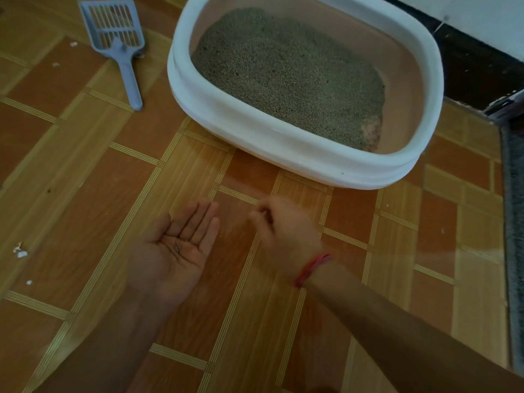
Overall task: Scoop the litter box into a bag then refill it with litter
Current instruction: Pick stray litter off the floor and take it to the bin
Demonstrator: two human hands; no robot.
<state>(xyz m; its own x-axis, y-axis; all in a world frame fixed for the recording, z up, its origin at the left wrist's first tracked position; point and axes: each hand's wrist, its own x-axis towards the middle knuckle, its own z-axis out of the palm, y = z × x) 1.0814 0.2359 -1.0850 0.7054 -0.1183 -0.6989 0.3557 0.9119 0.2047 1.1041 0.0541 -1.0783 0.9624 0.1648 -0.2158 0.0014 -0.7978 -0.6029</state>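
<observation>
A white-rimmed litter box (286, 143) stands on the floor at the upper middle, holding grey-brown litter (289, 72). A grey-blue slotted scoop (119, 41) lies on the floor left of the box, handle toward me. My left hand (175, 251) is held palm up with straight fingers below the box; a few litter grains (178, 246) sit on the palm. My right hand (283, 231) hovers just right of it, blurred, fingertips drawn together as if pinching. Whether it holds a grain cannot be told. A red thread circles the right wrist.
The floor (85, 180) is wood-patterned vinyl. Small white scraps (20, 251) lie at the left edge. A dark threshold and a grey mat (514, 194) run along the right side. A white wall base is at the upper right.
</observation>
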